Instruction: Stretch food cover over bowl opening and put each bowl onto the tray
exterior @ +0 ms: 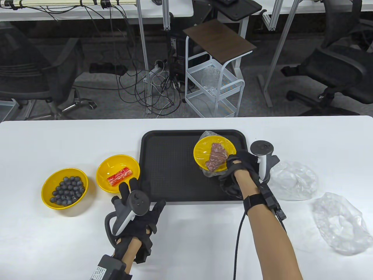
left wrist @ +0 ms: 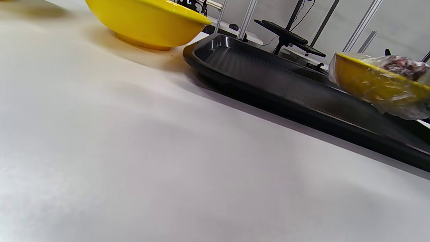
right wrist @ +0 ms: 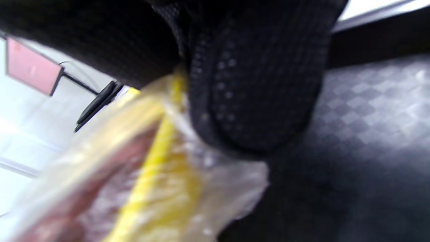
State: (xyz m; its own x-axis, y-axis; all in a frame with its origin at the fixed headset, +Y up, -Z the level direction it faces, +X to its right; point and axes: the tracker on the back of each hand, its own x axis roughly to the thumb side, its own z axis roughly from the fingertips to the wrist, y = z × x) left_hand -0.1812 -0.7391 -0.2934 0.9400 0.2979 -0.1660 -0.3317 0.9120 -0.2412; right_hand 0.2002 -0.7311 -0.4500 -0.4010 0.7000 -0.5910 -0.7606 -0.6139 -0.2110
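A yellow bowl of meat (exterior: 214,153) wrapped in a clear food cover hangs tilted above the right part of the black tray (exterior: 169,175). My right hand (exterior: 234,169) grips its near rim, thumb on top. The right wrist view shows gloved fingers (right wrist: 252,101) pressed on the covered yellow rim (right wrist: 158,151) over the tray. My left hand (exterior: 137,201) lies open on the table by the tray's near left corner, holding nothing. Left of the tray stand an uncovered bowl with a crab stick (exterior: 118,173) and an uncovered bowl of blueberries (exterior: 64,188). In the left wrist view the covered bowl (left wrist: 376,84) floats over the tray (left wrist: 268,84).
Two loose clear food covers lie on the table right of the tray, one close (exterior: 294,179) and one nearer the right edge (exterior: 339,223). Beyond the table's far edge are a white wire cart (exterior: 215,87), cables and office chairs.
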